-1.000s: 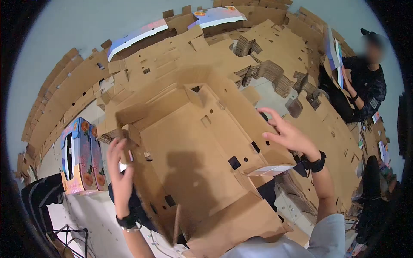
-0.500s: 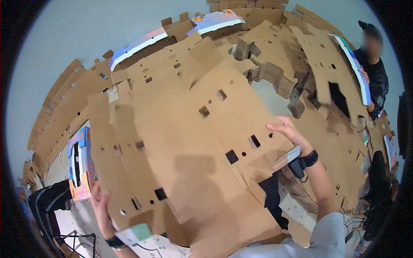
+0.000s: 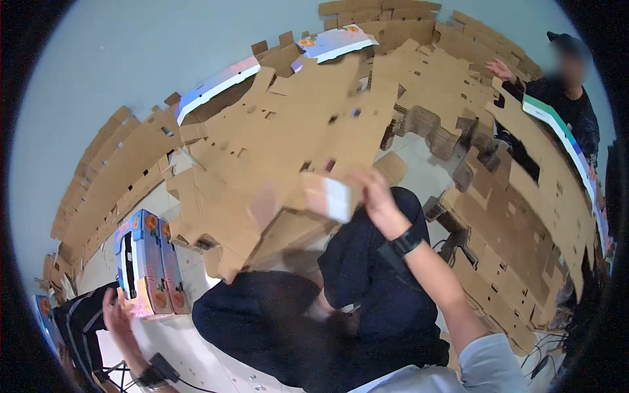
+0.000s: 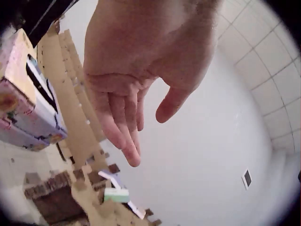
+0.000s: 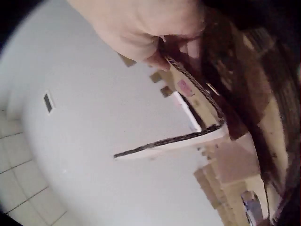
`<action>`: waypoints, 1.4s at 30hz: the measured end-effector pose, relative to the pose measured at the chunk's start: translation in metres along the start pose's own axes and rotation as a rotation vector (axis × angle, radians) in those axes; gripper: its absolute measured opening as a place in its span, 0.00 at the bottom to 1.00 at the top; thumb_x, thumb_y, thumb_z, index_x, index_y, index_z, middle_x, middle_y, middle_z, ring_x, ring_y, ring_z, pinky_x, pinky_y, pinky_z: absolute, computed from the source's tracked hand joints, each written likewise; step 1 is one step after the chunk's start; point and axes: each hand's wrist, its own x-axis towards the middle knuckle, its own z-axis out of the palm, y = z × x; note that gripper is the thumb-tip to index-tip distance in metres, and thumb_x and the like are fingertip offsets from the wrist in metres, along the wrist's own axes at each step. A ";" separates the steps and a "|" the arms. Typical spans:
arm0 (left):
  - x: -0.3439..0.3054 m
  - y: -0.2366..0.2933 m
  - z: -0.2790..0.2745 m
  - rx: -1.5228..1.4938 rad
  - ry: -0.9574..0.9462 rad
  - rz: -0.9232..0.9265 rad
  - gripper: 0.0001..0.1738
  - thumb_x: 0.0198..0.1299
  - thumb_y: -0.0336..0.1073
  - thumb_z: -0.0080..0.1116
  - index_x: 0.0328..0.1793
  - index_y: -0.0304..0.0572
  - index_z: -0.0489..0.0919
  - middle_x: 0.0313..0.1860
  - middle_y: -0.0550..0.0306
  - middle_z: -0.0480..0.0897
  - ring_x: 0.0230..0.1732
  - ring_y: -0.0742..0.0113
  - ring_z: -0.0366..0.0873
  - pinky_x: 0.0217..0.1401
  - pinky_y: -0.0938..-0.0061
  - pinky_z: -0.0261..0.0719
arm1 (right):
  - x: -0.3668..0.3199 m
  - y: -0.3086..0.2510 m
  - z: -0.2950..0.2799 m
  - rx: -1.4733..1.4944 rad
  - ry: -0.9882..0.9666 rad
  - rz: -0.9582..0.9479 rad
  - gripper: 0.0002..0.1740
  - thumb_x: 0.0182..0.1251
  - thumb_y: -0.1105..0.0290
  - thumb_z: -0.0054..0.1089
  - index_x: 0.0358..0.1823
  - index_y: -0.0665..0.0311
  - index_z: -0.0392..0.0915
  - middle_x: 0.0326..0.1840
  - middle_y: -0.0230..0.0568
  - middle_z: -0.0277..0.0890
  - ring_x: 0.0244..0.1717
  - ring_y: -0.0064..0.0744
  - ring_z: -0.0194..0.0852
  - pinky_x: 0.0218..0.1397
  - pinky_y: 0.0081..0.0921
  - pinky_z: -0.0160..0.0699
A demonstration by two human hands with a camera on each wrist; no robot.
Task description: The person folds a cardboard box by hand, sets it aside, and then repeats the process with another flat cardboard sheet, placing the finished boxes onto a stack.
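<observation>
My right hand (image 3: pixel 377 203) pinches the edge of a large brown cardboard sheet (image 3: pixel 295 137) with cut-out holes, which is blurred in the head view. Close up in the right wrist view, the fingers and thumb of that hand (image 5: pixel 150 28) clasp the corrugated edge of the cardboard (image 5: pixel 197 89), and a folded flap juts out below. My left hand (image 3: pixel 121 324) is empty at the lower left, beside a pair of printed fruit boxes (image 3: pixel 141 262). In the left wrist view, its fingers are loosely extended and the thumb stands apart.
Another person (image 3: pixel 567 92) at the right has a large cardboard piece (image 3: pixel 544 190) in front of them. Stacked cut cardboard (image 3: pixel 426 128) lies on the floor beyond my crossed legs (image 3: pixel 314 327). Flattened cardboard (image 3: pixel 111 177) lines the wall. A black wire stand (image 3: pixel 118 373) is at lower left.
The tray-shaped cardboard box over my lap has been opened out flat and moved away forward with the right hand. My left hand has let go and moved left. The other person's cardboard has shifted.
</observation>
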 end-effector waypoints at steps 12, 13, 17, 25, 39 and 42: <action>-0.067 -0.049 0.209 0.248 -0.530 -0.053 0.14 0.65 0.33 0.51 0.52 0.34 0.76 0.46 0.52 0.83 0.44 0.63 0.81 0.52 0.73 0.74 | 0.004 0.027 0.079 -0.044 -0.374 0.319 0.22 0.65 0.67 0.58 0.58 0.68 0.68 0.51 0.42 0.76 0.46 0.33 0.80 0.35 0.27 0.85; -0.067 -0.053 0.212 0.383 -0.557 -0.014 0.12 0.64 0.30 0.50 0.51 0.34 0.77 0.45 0.53 0.84 0.44 0.63 0.81 0.53 0.72 0.74 | 0.004 0.016 0.092 -0.040 -0.440 0.237 0.22 0.66 0.65 0.58 0.59 0.66 0.68 0.51 0.40 0.76 0.47 0.30 0.79 0.34 0.26 0.85; -0.079 -0.049 0.218 0.641 -0.534 0.018 0.11 0.64 0.28 0.51 0.51 0.35 0.77 0.44 0.53 0.84 0.48 0.66 0.80 0.55 0.74 0.73 | -0.017 -0.023 0.138 0.020 -0.581 0.053 0.23 0.65 0.65 0.60 0.59 0.66 0.69 0.52 0.38 0.76 0.49 0.27 0.77 0.42 0.27 0.83; -0.086 -0.080 0.204 0.672 -0.474 0.255 0.13 0.63 0.33 0.53 0.52 0.36 0.77 0.49 0.49 0.82 0.52 0.63 0.79 0.56 0.71 0.72 | -0.083 0.043 0.112 -0.009 -0.596 0.060 0.20 0.65 0.63 0.62 0.54 0.68 0.75 0.52 0.37 0.78 0.47 0.23 0.76 0.51 0.23 0.76; -0.059 -0.046 0.224 -0.192 -0.379 -0.229 0.20 0.71 0.43 0.44 0.58 0.34 0.73 0.52 0.51 0.79 0.47 0.64 0.78 0.51 0.71 0.75 | -0.094 0.055 0.096 -0.075 -0.586 0.175 0.26 0.70 0.53 0.52 0.59 0.67 0.73 0.35 0.34 0.79 0.29 0.23 0.80 0.35 0.17 0.75; -0.063 -0.083 0.216 -0.355 -0.293 -0.147 0.27 0.70 0.51 0.44 0.64 0.37 0.69 0.63 0.52 0.72 0.54 0.61 0.76 0.53 0.69 0.76 | -0.110 0.034 0.082 -0.193 -0.720 0.235 0.25 0.71 0.54 0.51 0.59 0.66 0.74 0.34 0.35 0.79 0.29 0.22 0.79 0.33 0.17 0.74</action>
